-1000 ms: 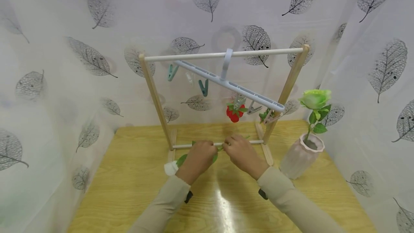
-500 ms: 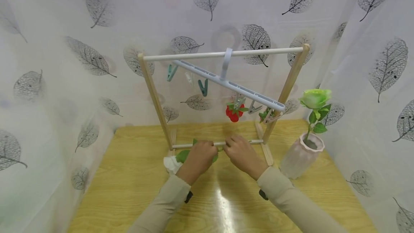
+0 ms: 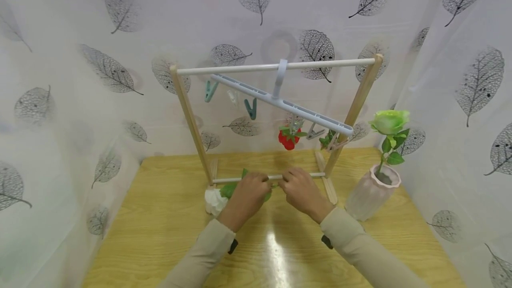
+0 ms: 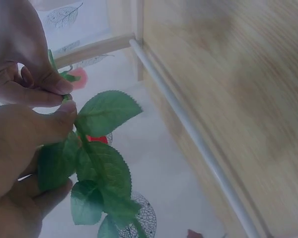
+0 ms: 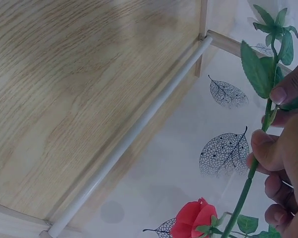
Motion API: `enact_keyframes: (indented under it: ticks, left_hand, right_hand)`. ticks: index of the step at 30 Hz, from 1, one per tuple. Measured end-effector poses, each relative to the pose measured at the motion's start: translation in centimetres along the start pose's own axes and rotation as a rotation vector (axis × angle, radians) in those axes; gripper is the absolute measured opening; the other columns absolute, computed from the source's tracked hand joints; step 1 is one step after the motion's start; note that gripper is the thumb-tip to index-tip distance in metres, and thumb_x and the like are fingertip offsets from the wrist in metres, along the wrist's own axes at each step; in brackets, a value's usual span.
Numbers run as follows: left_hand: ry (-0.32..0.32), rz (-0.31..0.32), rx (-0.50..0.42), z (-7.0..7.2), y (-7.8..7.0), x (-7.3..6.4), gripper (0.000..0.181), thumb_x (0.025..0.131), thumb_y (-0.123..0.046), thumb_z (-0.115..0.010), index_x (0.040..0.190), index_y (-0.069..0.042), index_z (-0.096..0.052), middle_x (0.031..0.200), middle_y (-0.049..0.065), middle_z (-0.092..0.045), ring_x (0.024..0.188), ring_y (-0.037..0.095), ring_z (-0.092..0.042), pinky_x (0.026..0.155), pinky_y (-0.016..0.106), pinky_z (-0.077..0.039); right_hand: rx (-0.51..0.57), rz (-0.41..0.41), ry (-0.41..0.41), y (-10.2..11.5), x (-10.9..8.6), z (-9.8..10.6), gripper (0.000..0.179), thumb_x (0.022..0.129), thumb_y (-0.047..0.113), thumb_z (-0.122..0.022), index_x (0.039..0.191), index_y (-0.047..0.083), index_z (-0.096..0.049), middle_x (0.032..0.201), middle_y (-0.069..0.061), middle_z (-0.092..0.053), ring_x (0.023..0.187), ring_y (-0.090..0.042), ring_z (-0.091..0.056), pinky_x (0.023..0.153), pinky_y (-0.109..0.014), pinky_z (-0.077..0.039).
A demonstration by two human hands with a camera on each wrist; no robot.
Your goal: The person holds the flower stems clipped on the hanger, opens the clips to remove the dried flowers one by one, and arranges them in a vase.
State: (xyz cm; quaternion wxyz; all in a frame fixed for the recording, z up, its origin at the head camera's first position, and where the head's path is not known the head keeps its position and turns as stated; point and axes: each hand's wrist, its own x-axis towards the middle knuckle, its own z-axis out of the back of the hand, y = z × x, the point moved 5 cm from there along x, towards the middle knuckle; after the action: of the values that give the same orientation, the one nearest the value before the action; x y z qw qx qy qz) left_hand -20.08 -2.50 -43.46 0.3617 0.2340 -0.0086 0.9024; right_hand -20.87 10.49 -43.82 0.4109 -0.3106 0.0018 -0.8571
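Note:
A white artificial rose [image 3: 215,201] with green leaves [image 4: 109,111] lies sideways across both hands, its bloom out to the left beyond the left wrist. My left hand [image 3: 248,192] pinches the stem [image 5: 243,198] among the leaves. Close beside it, my right hand [image 3: 300,190] holds the same stem between thumb and fingers, farther from the bloom. In the right wrist view the two thumbs sit a short way apart on the green stem. Both hands are low in front of the rack's bottom bar [image 3: 230,180].
A wooden rack with a white top bar [image 3: 240,70] carries a tilted hanger [image 3: 276,100]. A teal clip [image 3: 250,109] and other clips hang from it. A red flower [image 3: 289,138] hangs clipped there. At right stands a pink vase [image 3: 372,197] with a green rose [image 3: 389,122].
The white bloom has turned, showing its petals more fully, and the leaves beside it have shifted. Both hands have moved slightly right. The hanger has swung slightly.

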Motion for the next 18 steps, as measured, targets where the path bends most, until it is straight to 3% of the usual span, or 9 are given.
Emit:
enact_keyframes:
  ticks: [8, 14, 18]
  left_hand:
    - [-0.093, 0.020, -0.053, 1.7, -0.1, -0.5, 0.032, 0.084, -0.017, -0.085, 0.112, -0.010, -0.074, 0.124, 0.011, -0.069, 0.114, 0.025, -0.066, 0.103, 0.035, -0.052]
    - [-0.182, -0.010, -0.073, 3.0, -0.8, -1.1, 0.027, 0.088, -0.011, -0.081, 0.114, -0.007, -0.074, 0.120, 0.011, -0.072, 0.114, 0.026, -0.066, 0.104, 0.035, -0.051]
    - [-0.225, -0.026, -0.095, 3.3, -1.4, -2.1, 0.036, 0.083, -0.016, -0.086, 0.116, -0.007, -0.072, 0.118, 0.009, -0.071, 0.112, 0.024, -0.066, 0.102, 0.033, -0.053]
  right_hand:
    - [0.017, -0.045, -0.028, -0.4, 0.2, 0.5, 0.012, 0.073, -0.001, -0.084, 0.080, 0.008, -0.079, 0.080, -0.007, -0.071, 0.078, -0.024, -0.067, 0.072, -0.037, -0.060]
    - [0.044, -0.086, -0.023, -1.0, -0.1, 0.9, 0.013, 0.071, -0.001, -0.084, 0.078, 0.010, -0.079, 0.081, -0.006, -0.070, 0.080, -0.025, -0.066, 0.075, -0.038, -0.059]
    - [0.071, -0.106, -0.054, -1.3, -0.5, 1.3, 0.013, 0.070, -0.002, -0.085, 0.076, 0.009, -0.079, 0.076, -0.005, -0.069, 0.075, -0.023, -0.065, 0.071, -0.036, -0.058]
